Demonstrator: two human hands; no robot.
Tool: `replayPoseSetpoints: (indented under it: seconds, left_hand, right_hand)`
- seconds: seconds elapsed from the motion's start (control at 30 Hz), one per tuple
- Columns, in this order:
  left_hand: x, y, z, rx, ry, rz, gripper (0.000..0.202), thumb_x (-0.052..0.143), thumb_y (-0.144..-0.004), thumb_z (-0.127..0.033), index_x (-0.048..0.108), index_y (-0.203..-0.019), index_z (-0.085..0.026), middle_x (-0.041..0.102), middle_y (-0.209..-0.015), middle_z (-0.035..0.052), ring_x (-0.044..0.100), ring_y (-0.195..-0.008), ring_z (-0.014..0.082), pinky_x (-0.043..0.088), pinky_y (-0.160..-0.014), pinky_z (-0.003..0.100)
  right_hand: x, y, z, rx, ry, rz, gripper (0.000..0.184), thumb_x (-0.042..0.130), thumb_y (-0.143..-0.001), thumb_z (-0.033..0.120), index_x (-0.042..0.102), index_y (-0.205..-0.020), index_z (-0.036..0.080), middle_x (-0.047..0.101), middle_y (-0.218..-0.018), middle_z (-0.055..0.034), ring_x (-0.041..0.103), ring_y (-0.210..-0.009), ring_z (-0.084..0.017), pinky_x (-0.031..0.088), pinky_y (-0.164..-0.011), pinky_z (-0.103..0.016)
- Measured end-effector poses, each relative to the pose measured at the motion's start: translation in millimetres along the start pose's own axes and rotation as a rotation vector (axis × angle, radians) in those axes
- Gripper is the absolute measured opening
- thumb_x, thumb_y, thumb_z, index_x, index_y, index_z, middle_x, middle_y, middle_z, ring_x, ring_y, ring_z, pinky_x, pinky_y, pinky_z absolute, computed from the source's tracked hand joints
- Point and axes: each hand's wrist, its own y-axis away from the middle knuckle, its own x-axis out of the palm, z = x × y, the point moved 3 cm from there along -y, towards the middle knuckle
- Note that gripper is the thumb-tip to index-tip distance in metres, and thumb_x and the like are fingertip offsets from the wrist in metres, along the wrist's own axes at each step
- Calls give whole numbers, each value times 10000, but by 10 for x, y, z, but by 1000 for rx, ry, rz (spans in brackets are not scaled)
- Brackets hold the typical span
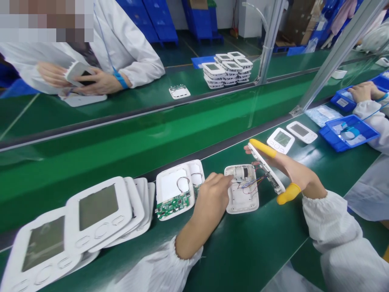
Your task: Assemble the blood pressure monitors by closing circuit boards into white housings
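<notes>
In the head view a white back housing (243,200) lies open side up on the green bench. Inside it sits a motor-like cylinder (241,173) with thin coloured wires. My left hand (212,194) has its fingers curled together at the housing's left edge; the fingertips reach just inside. My right hand (288,170), with yellow finger cots on the thumb and one finger, grips a white front panel (266,168) by opposite edges. The panel is tilted nearly upright, and wires link it to the housing.
Stacked white panels with screens (99,209) lie on the left. Beside my left hand rests a panel with a green circuit board (174,205). Two finished-looking units (281,140) and a blue bin (349,134) stand right. Co-workers' hands (100,81) work across the divider and at far right.
</notes>
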Motion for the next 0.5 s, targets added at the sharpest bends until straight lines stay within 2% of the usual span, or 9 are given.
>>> replayPoseSetpoints:
  seconds: [0.13, 0.27, 0.43, 0.5]
  left_hand:
    - [32, -19, 0, -41, -41, 31, 329, 484, -901, 27, 755, -987, -137, 742, -788, 64, 619, -723, 234, 505, -624, 347]
    - [-22, -73, 39, -75, -56, 38, 311, 484, -901, -23, 770, -946, -137, 753, -785, 73, 648, -732, 252, 512, -642, 361]
    - [-58, -129, 145, -182, -47, 121, 279, 504, -919, -172, 782, -897, -169, 804, -860, 76, 723, -781, 263, 549, -692, 360]
    - [-42, -130, 186, -175, -50, 120, 303, 486, -932, -237, 782, -925, -172, 810, -903, 92, 737, -818, 278, 562, -712, 366]
  right_hand:
    - [-12, 1, -22, -9, 21, 16, 1399, 1008, -567, 431, 143, -1666, 391, 124, -1780, -59, 169, -1627, -389, 348, -1254, -532]
    - [-10, -15, -28, -45, -11, 22, 1387, 1012, -553, 470, 189, -1665, 370, 173, -1770, -75, 190, -1623, -376, 288, -1284, -508]
    - [-9, -50, -59, -78, -27, 36, 1472, 1029, -483, 502, 166, -1669, 367, 107, -1782, -78, 167, -1628, -366, 306, -1272, -444]
    - [-18, -69, -80, -64, -13, 44, 1514, 1035, -452, 502, 152, -1673, 359, 74, -1785, -79, 139, -1634, -366, 313, -1268, -431]
